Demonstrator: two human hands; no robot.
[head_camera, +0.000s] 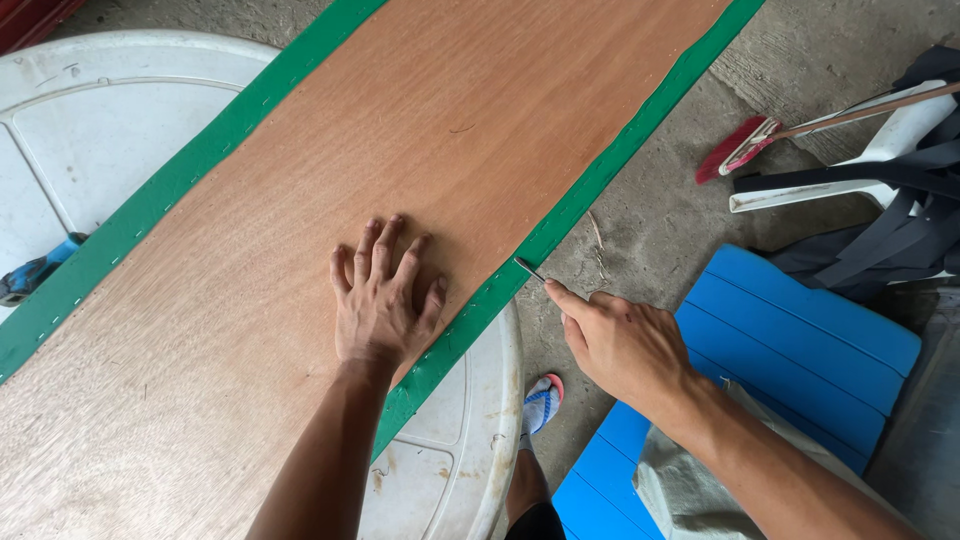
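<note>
Your left hand lies flat on the plywood board, palm down and fingers spread, holding nothing but pressing on the bare wood just inside the board's near edge. Right beside that hand, toward your right, runs the green strip fixed along the board's edge, dotted with small staples. Your right hand sits off the board, just past that strip, its fingers pinched together on a thin dark metal tool; the tool's tip pokes out ahead of your fingertips and reaches the outer edge of the green strip, though whether it touches is hard to tell. A second green strip runs along the board's far edge, well away from both hands. Under the board is a round white plastic table, showing below your left forearm. Below your right hand sits a blue plastic chair with a grey cloth draped under your forearm. Beyond your right hand, on the concrete floor, lies a red brush.
</note>
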